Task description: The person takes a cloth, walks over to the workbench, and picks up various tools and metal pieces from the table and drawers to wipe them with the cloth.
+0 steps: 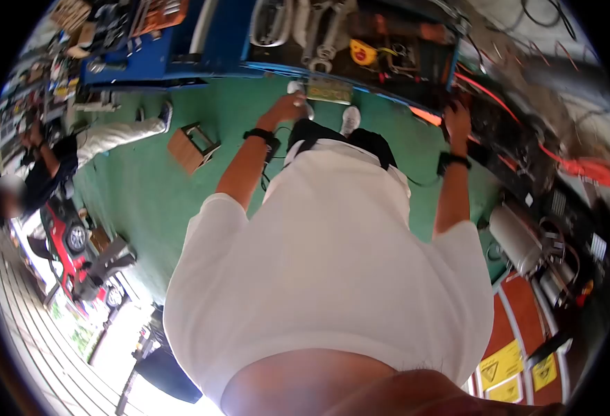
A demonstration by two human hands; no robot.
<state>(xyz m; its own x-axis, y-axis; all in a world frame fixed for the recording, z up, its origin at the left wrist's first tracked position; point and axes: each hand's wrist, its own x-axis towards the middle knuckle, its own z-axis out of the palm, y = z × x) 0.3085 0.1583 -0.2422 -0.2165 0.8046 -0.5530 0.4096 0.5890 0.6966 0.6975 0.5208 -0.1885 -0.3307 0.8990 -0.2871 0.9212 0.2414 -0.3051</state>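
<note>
My left hand (pixel 287 107) hangs over the green floor beside my legs, near the blue-edged workbench; its fingers are blurred and I cannot tell whether they hold anything. At the bench's right corner is my right hand (pixel 457 118), fingers apart, close to an orange-red strip (pixel 426 116); contact with the edge is unclear. Large wrenches (pixel 325 41), a yellow round item (pixel 363 52) and other tools lie on the bench (pixel 416 87). Both wrists wear black bands, and a thin cable runs near each arm.
A wooden box-like stool (pixel 194 148) stands on the floor (pixel 138 180) at left. Another person (pixel 55 152) is farther left, near a red vehicle (pixel 69 243). Blue tool cabinets (pixel 215 52) stand ahead. On the right are a grey cylinder (pixel 515 239), orange hoses and a red-brown panel (pixel 520 312).
</note>
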